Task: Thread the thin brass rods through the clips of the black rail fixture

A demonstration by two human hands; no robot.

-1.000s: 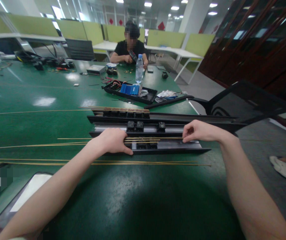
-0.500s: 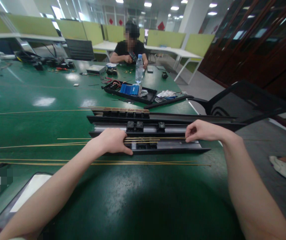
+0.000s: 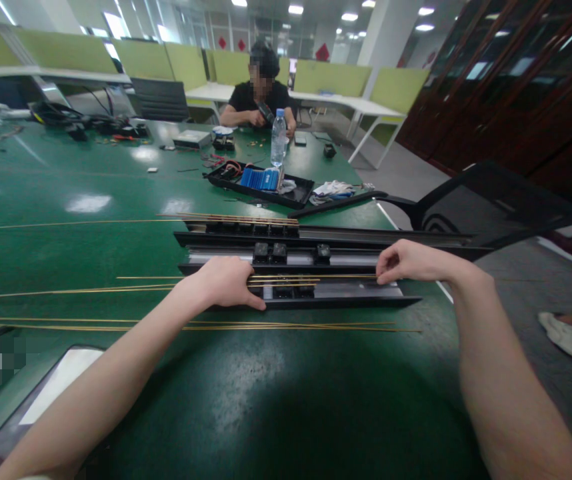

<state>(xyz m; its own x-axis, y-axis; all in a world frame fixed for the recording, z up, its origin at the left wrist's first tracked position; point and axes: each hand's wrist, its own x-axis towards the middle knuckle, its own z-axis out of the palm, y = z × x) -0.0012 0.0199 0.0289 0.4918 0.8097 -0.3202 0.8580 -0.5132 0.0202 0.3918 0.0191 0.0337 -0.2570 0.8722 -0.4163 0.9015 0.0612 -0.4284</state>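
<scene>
My left hand (image 3: 229,283) rests over the left part of the nearest black channel (image 3: 336,303), its thumb along the near edge and its fingers over the far one. My right hand (image 3: 391,262) pinches the right end of a thin brass rod (image 3: 349,276), which runs left above the channel and under my left hand. Shorter rods (image 3: 291,285) lie beside it, over black blocks (image 3: 285,292) in the channel. Behind stands a second channel (image 3: 296,257) with three black blocks. More brass rods (image 3: 291,327) lie on the table in front.
A black tray (image 3: 291,197) with a blue item, a water bottle (image 3: 277,140) and gloves (image 3: 333,191) are farther back. A person (image 3: 261,90) sits across the green table (image 3: 286,400). A black chair (image 3: 496,200) stands at the right, a framed board (image 3: 61,387) at lower left.
My right hand has moved slightly to the right with the rod's end, and the rod has slid the same way. My left hand has stayed in place.
</scene>
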